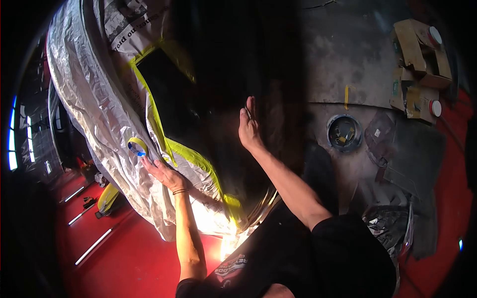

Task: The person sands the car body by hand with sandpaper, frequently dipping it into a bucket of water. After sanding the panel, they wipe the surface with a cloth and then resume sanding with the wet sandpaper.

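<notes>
My left hand (163, 174) lies spread on the crinkled silver-white masking sheet (112, 119), fingers stretched out. Right at its fingertips is a roll of yellow masking tape (144, 144) with a blue inner core. Strips of yellow tape (156, 111) edge the sheet along a glossy black panel (169, 94). Over the dark surface farther right, my right hand (250, 130) is raised with fingers extended and the thumb apart from them. Printed newspaper-like paper (131, 25) covers the upper part.
To the right, a grey work surface (343, 59) bears opened cardboard boxes (422, 54) with white-capped containers, a round dark tub (344, 133) and dark sheets (415, 159). A yellow strip (347, 97) sticks to its edge. Red floor (124, 258) shows at lower left, with a yellow-and-black object (108, 199).
</notes>
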{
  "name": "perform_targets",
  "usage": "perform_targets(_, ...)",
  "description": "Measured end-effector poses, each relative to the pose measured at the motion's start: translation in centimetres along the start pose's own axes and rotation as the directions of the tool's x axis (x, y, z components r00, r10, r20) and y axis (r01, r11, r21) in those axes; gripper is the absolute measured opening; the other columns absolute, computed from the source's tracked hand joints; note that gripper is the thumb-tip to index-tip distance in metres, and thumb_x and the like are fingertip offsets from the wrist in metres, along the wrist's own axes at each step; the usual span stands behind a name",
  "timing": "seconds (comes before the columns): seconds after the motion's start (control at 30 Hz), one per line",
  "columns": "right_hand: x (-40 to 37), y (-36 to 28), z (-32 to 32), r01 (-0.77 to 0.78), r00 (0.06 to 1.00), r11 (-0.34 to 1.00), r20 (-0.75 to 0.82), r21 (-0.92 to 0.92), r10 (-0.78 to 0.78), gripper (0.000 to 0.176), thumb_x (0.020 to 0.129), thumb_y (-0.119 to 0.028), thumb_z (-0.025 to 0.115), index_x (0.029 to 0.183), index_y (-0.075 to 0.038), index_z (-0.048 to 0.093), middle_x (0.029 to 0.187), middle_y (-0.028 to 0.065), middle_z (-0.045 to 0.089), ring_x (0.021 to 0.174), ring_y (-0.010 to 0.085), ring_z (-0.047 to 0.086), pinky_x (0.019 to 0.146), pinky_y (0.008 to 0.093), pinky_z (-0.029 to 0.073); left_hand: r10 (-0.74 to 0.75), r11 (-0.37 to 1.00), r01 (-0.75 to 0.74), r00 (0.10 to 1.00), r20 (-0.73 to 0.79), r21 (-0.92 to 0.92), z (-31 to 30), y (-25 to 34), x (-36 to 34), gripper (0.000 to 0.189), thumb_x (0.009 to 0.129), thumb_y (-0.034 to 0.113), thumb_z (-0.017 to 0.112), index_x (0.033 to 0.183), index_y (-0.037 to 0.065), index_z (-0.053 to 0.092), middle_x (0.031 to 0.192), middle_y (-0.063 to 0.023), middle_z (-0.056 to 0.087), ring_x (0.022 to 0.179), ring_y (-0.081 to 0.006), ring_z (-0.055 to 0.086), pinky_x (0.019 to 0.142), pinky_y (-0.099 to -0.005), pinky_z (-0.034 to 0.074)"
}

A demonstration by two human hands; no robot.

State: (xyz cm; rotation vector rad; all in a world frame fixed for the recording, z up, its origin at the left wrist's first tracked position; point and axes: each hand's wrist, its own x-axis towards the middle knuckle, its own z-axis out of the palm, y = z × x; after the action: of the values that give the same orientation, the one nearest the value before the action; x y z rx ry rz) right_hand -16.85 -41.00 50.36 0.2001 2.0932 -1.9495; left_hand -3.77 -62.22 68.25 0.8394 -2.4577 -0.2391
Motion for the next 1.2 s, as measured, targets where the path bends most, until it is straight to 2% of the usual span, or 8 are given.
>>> perform_targets(0.13,3.9,-3.0,1.0,-0.154,0.986,0.987,-0.051,0.046,0.157,0.070,0.118,-0.043,0.031,0.164,0.009,0.033,0.174,0.0294,0.026,0.164,0.0408,0.023,0.136,0.0445,0.017,-0.001,0.999,0.002,1.000,0.001,-0.042,0.1,0.1,0.1,0.058,0.118,0.033,0.039,0.163,-0.004,0.038,0.169,-0.0240,0.038,0.159,-0.0384,0.031,0.132,-0.0487,0.021)
perform_targets(0.27,5.8,-3.5,0.4,-0.003,0.999,0.993,-0.053,0.114,0.009,0.068,0.118,-0.041,0.032,0.164,0.008,0.033,0.175,0.0290,0.025,0.163,0.0407,0.025,0.135,0.0448,0.020,-0.011,1.000,0.011,1.000,0.010,-0.026,-0.1,0.5,0.1,0.057,0.118,0.031,0.038,0.164,-0.002,0.036,0.171,-0.0247,0.035,0.161,-0.0401,0.027,0.132,-0.0506,0.019)
perform_targets(0.37,5.1,-1.8,0.8,-0.146,0.989,0.989,0.001,-0.023,0.146,0.067,0.117,-0.040,0.030,0.165,0.008,0.032,0.175,0.0288,0.025,0.164,0.0399,0.023,0.135,0.0444,0.021,-0.002,1.000,0.002,1.000,0.004,-0.022,0.1,-0.1,0.3,0.059,0.118,0.034,0.038,0.163,-0.003,0.037,0.169,-0.0250,0.037,0.160,-0.0396,0.030,0.132,-0.0497,0.020)
perform_targets(0.77,6.1,-4.0,0.2,-0.124,0.992,0.990,0.010,0.064,0.124,0.070,0.118,-0.043,0.028,0.166,0.008,0.028,0.176,0.0303,0.021,0.165,0.0396,0.018,0.136,0.0418,0.017,0.014,1.000,-0.014,1.000,-0.012,-0.004,-0.3,0.4,0.0,0.058,0.118,0.033,0.039,0.162,-0.004,0.039,0.169,-0.0264,0.037,0.160,-0.0400,0.030,0.132,-0.0496,0.020)
perform_targets(0.87,-0.1,-8.0,1.2,0.073,0.996,0.973,0.068,-0.218,-0.060,0.070,0.117,-0.046,0.027,0.171,-0.001,0.022,0.178,0.0208,0.024,0.166,0.0386,0.019,0.130,0.0680,0.013,-0.001,1.000,0.001,1.000,-0.011,-0.021,0.3,0.2,0.0,0.057,0.118,0.031,0.039,0.163,-0.003,0.038,0.171,-0.0265,0.033,0.162,-0.0409,0.027,0.133,-0.0513,0.018)
perform_targets(0.97,3.5,-9.0,2.7,0.129,0.990,0.960,-0.022,-0.249,-0.139,0.069,0.117,-0.047,0.026,0.172,-0.005,0.022,0.179,0.0157,0.024,0.166,0.0379,0.020,0.125,0.0768,0.013,-0.016,1.000,0.016,1.000,-0.001,-0.026,-0.2,0.5,0.0,0.057,0.118,0.031,0.038,0.164,-0.003,0.037,0.173,-0.0269,0.030,0.162,-0.0419,0.025,0.133,-0.0520,0.017)
perform_targets(1.07,9.3,-11.0,1.7,-0.018,1.000,0.979,-0.018,-0.202,0.015,0.070,0.117,-0.049,0.026,0.170,-0.003,0.027,0.180,0.0164,0.023,0.166,0.0384,0.019,0.127,0.0735,0.015,-0.020,1.000,0.020,1.000,0.014,-0.018,-0.6,0.7,-0.4,0.059,0.117,0.033,0.038,0.164,-0.003,0.036,0.173,-0.0272,0.029,0.162,-0.0430,0.025,0.132,-0.0523,0.017)
perform_targets(1.2,6.8,-8.6,2.7,0.091,0.996,0.991,0.005,-0.102,-0.091,0.072,0.116,-0.047,0.026,0.172,-0.003,0.018,0.181,0.0178,0.016,0.169,0.0340,0.009,0.132,0.0656,0.006,-0.013,1.000,0.013,1.000,-0.007,-0.026,0.0,0.8,0.1,0.061,0.117,0.035,0.037,0.165,-0.003,0.035,0.173,-0.0270,0.029,0.162,-0.0431,0.025,0.132,-0.0529,0.018)
